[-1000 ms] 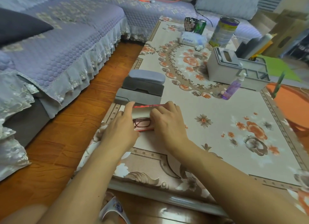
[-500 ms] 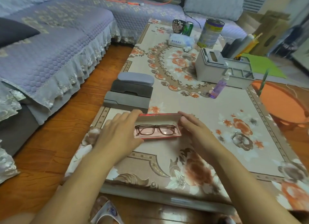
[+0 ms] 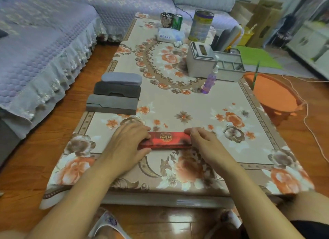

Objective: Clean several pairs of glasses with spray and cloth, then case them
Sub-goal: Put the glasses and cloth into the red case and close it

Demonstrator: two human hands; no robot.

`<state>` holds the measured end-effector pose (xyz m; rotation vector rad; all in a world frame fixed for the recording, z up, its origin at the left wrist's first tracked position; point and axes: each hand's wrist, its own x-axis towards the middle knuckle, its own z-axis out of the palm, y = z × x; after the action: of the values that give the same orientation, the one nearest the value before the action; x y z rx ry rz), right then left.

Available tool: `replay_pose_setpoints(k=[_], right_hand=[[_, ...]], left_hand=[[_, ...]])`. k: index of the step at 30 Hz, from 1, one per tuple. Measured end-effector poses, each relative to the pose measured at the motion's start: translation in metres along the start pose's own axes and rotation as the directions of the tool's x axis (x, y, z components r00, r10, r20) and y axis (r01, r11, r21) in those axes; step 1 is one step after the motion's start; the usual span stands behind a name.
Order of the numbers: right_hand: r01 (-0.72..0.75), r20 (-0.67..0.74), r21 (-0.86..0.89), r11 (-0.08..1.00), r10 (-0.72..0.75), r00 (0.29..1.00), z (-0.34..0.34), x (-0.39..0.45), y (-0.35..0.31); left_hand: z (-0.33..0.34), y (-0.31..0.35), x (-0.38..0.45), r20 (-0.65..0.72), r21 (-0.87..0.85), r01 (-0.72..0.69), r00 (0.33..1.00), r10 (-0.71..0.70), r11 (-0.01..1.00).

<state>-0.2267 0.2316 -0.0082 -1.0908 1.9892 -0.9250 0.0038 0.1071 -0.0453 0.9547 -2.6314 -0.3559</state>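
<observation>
A red glasses case [image 3: 167, 140] with a gold emblem lies closed on the flowered tablecloth [image 3: 195, 105] near the table's front edge. My left hand [image 3: 127, 142] grips its left end, thumb in front and fingers on the lid. My right hand [image 3: 204, 142] holds its right end the same way. The glasses are hidden inside. Three closed cases stand in a row at the table's left edge: a grey-blue one [image 3: 122, 78], a dark one [image 3: 117, 91] and a grey one [image 3: 112, 104]. A purple spray bottle [image 3: 210, 81] stands at mid-right.
A grey tissue box [image 3: 200, 60] with an organiser tray [image 3: 229, 65] stands behind the bottle. A tin [image 3: 201, 25], a cup [image 3: 167, 19], a green can [image 3: 177, 21] and a wipes pack [image 3: 169, 35] sit at the far end. An orange stool [image 3: 274, 94] is on the right, a sofa [image 3: 41, 42] on the left.
The red case was open with brown-framed glasses inside; its lid is now down. Both hands have gone to the case's two ends.
</observation>
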Motion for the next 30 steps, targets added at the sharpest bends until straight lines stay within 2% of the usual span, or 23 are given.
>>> replay_pose_setpoints(k=[4, 7, 10, 14, 17, 19, 21, 22, 24, 26, 28, 29, 30], right_hand=[[0.086, 0.081, -0.085, 0.993, -0.079, 0.994, 0.0, 0.001, 0.004], [0.263, 0.167, -0.366, 0.893, -0.215, 0.962, 0.002, 0.007, 0.009], [0.331, 0.211, -0.484, 0.81, -0.259, 0.943, 0.002, 0.01, 0.009], [0.406, 0.277, -0.532, 0.743, -0.3, 0.913, 0.0, 0.017, 0.006], [0.423, 0.313, -0.549, 0.721, -0.292, 0.904, 0.001, 0.02, 0.003], [0.46, 0.332, -0.561, 0.688, -0.322, 0.887, 0.004, 0.02, 0.004], [0.471, 0.312, -0.553, 0.687, -0.354, 0.882, 0.003, 0.023, 0.006], [0.459, 0.288, -0.54, 0.706, -0.357, 0.889, 0.001, 0.026, 0.004], [0.408, 0.192, -0.484, 0.774, -0.361, 0.913, -0.006, 0.037, -0.004], [0.365, 0.059, -0.395, 0.843, -0.373, 0.926, -0.01, 0.058, -0.018], [0.33, -0.03, -0.313, 0.89, -0.357, 0.934, -0.01, 0.089, -0.041], [0.321, -0.045, -0.285, 0.903, -0.347, 0.937, -0.008, 0.107, -0.054], [0.318, -0.043, -0.264, 0.911, -0.34, 0.939, -0.005, 0.129, -0.068]], left_hand=[[-0.001, 0.005, 0.0, 0.086, -0.166, 0.071, 0.995, -0.057, 0.984], [-0.004, 0.007, 0.002, 0.124, -0.233, 0.116, 0.988, -0.089, 0.966], [-0.008, 0.006, 0.003, 0.153, -0.258, 0.135, 0.983, -0.097, 0.957], [-0.013, 0.012, 0.009, 0.13, -0.256, 0.079, 0.99, -0.046, 0.963], [-0.002, 0.01, 0.001, 0.108, -0.303, 0.105, 0.991, -0.075, 0.947], [0.005, 0.007, -0.001, 0.108, -0.309, 0.078, 0.993, -0.047, 0.948], [0.002, 0.008, 0.009, 0.035, -0.323, 0.028, 0.999, -0.018, 0.946], [-0.003, 0.007, 0.017, -0.049, -0.37, 0.041, 0.997, -0.064, 0.928], [-0.015, -0.007, 0.03, -0.257, -0.417, 0.136, 0.93, -0.261, 0.898], [-0.02, -0.038, 0.041, -0.328, -0.353, 0.382, 0.805, -0.495, 0.854], [-0.021, -0.071, 0.047, -0.219, -0.304, 0.632, 0.682, -0.698, 0.713], [-0.021, -0.083, 0.051, -0.142, -0.309, 0.693, 0.644, -0.752, 0.652], [-0.02, -0.09, 0.056, -0.081, -0.319, 0.715, 0.633, -0.77, 0.622]])
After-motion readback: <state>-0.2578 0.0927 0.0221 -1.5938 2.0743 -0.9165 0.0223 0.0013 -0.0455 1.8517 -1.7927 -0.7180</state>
